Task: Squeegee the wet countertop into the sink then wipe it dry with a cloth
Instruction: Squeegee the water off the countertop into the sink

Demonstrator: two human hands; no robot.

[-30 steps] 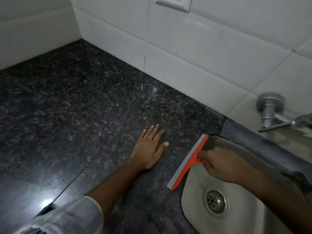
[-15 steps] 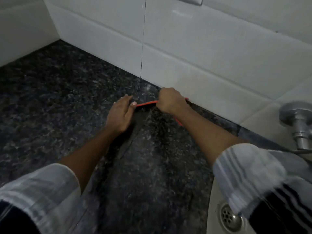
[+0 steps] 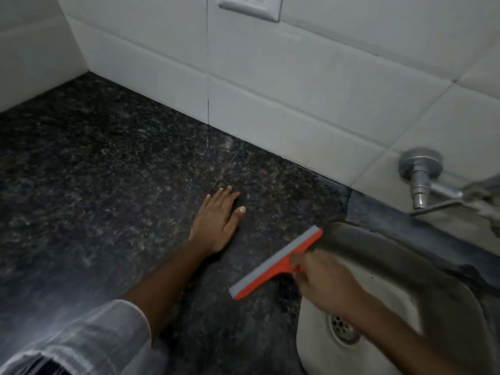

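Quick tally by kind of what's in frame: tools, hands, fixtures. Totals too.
Tools: 1, the squeegee
Hands: 2, left hand flat on the countertop, right hand gripping the squeegee
Fixtures: 3, sink, tap, wall switch plate
Total: 6

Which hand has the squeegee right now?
The right hand, closed on the orange squeegee at the sink edge. The left hand lies flat and empty on the countertop.

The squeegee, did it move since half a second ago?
Yes. The squeegee was up against the tiled wall then; now the right hand holds it by the sink rim, away from the wall.
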